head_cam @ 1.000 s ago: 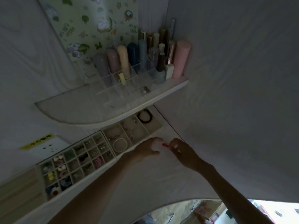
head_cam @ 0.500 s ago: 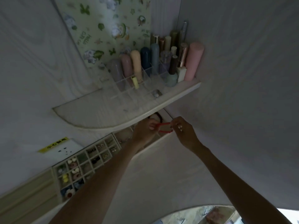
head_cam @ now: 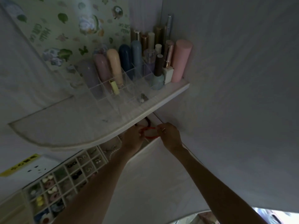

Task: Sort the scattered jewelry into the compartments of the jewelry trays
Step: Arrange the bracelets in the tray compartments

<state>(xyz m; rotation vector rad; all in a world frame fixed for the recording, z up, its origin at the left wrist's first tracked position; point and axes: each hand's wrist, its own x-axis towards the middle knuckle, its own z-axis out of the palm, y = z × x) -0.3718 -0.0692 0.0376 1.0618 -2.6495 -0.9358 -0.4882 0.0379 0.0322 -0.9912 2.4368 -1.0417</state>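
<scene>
Trays (head_cam: 68, 180) of small square compartments run along the left, holding earrings and little pieces, with bigger compartments further along under the curved shelf (head_cam: 68, 126). Next comes the left hand (head_cam: 131, 139), fingers curled and pinching one end of a red bracelet (head_cam: 149, 132). That loop hangs stretched between both hands, long axis roughly level, just under the shelf's front edge. On its other end the right hand (head_cam: 169, 136) pinches it too, a ring on one finger. A dark bracelet (head_cam: 148, 123) peeks out just behind, in the end compartment. That compartment seems to lie directly below and slightly behind the red loop, nearer the left hand, so lowering it there looks likeliest, though the shelf hides most of it.
</scene>
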